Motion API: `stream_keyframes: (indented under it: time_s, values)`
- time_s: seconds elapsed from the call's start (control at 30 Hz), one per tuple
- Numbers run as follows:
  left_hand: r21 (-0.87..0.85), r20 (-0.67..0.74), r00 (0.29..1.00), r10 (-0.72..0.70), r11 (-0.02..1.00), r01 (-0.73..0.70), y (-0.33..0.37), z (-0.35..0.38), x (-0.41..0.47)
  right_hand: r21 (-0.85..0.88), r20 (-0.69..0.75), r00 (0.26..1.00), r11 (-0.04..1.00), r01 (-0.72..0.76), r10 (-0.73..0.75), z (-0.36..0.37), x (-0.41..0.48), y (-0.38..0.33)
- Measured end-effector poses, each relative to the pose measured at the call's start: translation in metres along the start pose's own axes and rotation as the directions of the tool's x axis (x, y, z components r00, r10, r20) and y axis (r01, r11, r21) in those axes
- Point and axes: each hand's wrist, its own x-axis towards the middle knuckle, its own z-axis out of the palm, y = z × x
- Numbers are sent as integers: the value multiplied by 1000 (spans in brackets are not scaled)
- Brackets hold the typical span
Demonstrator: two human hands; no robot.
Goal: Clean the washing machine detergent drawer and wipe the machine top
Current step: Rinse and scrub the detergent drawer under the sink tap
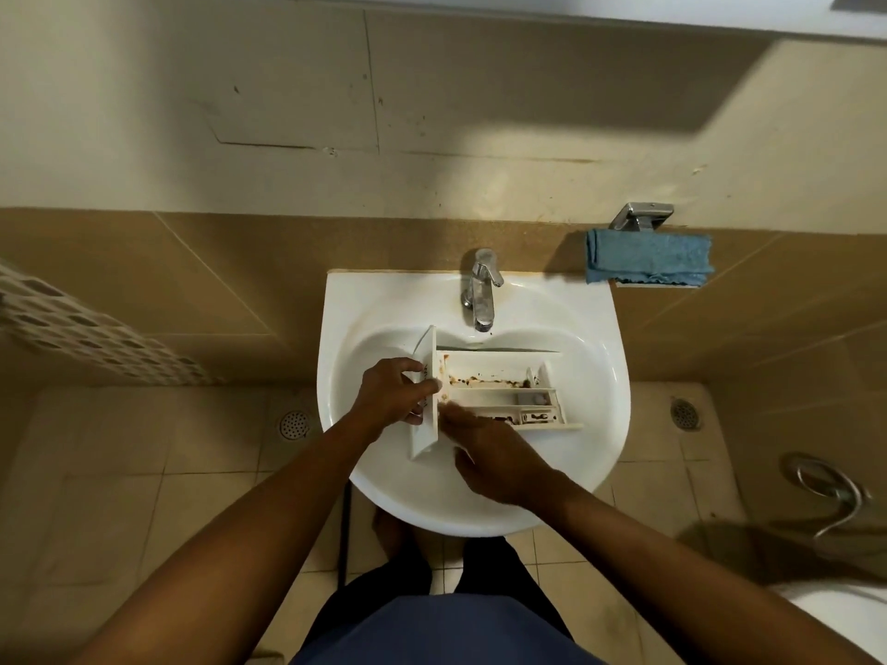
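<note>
A white detergent drawer [499, 391] lies in the white sink basin [600, 400], its front panel to the left and its compartments streaked with brown grime. My left hand [393, 391] grips the front panel, thumb and fingers curled round it. My right hand [494, 453] lies low beside the drawer's near edge, fingers stretched toward the panel's inner face and blurred; whether it holds anything I cannot tell. No water runs from the chrome tap [482, 290].
A folded blue cloth [648, 259] hangs on a wall holder right of the sink. A perforated white basket [86, 324] stands at the left. Floor drains [293, 424] lie on either side, and a chrome hose [835, 491] coils at the right.
</note>
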Motion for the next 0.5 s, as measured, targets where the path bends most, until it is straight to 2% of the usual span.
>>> stream_keyframes:
  time_s: [0.1, 0.3, 0.5]
  values:
    - [11, 7, 1000, 5, 1000, -5, -1, 0, 0, -101, 43, 997, 993, 60, -56, -5, -19, 0]
    - [5, -21, 1000, 9, 1000, -9, -2, 1, 0, -150, -55, 998, 988, -44, 37, -13, 26, 9]
    - [15, -22, 1000, 10, 1000, -10, -2, 2, 0, -132, -10, 998, 990, 58, -60, -5, -14, -2]
